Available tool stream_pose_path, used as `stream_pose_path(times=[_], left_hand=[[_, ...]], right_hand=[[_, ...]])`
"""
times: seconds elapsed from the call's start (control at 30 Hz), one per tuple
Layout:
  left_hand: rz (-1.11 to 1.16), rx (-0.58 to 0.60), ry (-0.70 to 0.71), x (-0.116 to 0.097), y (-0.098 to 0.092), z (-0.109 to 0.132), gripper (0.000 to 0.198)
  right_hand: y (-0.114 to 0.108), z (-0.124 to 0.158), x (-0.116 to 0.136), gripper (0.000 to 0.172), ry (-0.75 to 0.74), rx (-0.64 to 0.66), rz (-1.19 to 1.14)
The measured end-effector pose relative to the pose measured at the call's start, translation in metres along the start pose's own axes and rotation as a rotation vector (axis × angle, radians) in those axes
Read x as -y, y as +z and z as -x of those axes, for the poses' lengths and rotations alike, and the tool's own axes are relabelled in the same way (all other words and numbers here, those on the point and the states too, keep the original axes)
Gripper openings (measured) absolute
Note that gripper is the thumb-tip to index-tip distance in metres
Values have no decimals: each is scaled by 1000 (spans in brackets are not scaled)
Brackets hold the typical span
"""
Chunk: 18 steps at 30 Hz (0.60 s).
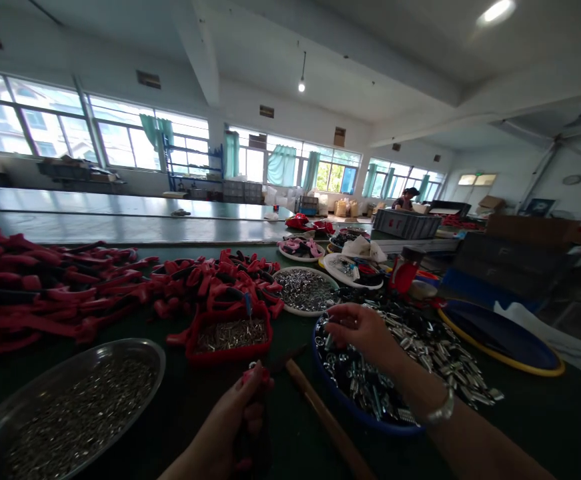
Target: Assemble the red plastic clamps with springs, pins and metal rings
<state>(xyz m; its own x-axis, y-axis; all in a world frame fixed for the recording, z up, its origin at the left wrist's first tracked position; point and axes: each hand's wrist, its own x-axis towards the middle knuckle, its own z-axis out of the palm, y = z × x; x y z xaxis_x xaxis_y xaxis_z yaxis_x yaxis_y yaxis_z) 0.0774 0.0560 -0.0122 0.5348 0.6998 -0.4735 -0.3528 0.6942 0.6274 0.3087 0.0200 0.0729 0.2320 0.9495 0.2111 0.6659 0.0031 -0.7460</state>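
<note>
My left hand point(225, 417) sits at the bottom middle, closed around a dark pair of pliers point(257, 377) with a red grip, and most of the tool is hidden in my fingers. My right hand point(363, 331), with a metal bracelet point(440, 408) on the wrist, pinches above a blue basin point(355, 403) heaped with small metal sleeves point(370, 380). Whether those fingers hold a piece is hidden. A wooden stick point(325, 420) lies between my hands. Just ahead of my left hand stands a red tray point(230, 337) of small metal parts.
Heaps of red-handled pliers point(55, 293) cover the green bench point(520, 427) to the left. An oval steel tray point(65, 413), white plates point(305, 290) and a yellow-rimmed blue plate point(500, 337) stand nearby. A co-worker point(404, 199) sits far back beside grey crates point(405, 223).
</note>
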Motion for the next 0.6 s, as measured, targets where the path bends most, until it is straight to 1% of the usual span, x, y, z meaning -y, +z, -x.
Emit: stream_pose_path(times=[0.03, 0.07, 0.13, 0.17, 0.23, 0.3, 0.37, 0.47, 0.53, 0.6], left_hand=[[1, 42, -15, 0, -1, 2, 40], [7, 79, -29, 0, -3, 3, 40], [26, 120, -35, 0, -6, 7, 42], [33, 128, -27, 0, -8, 8, 43], [39, 145, -7, 1, -11, 9, 45], [44, 174, 25, 4, -15, 8, 45], [48, 207, 66, 6, -19, 5, 43], [57, 259, 105, 8, -26, 4, 42], [73, 304, 114, 5, -30, 7, 40], [67, 387, 124, 0, -33, 12, 38]], right_hand=[[18, 10, 10, 36, -88, 22, -127], [35, 20, 18, 33, -179, 21, -201], [66, 35, 30, 26, -292, -10, -298], [79, 40, 33, 24, -315, -33, -330], [96, 46, 34, 21, -319, -71, -377], [104, 48, 34, 19, -337, -70, -365], [106, 51, 36, 18, -423, -39, -270], [105, 58, 45, 24, -618, -41, -16], [104, 65, 51, 29, -777, -84, 167], [104, 73, 54, 30, -935, -146, 318]])
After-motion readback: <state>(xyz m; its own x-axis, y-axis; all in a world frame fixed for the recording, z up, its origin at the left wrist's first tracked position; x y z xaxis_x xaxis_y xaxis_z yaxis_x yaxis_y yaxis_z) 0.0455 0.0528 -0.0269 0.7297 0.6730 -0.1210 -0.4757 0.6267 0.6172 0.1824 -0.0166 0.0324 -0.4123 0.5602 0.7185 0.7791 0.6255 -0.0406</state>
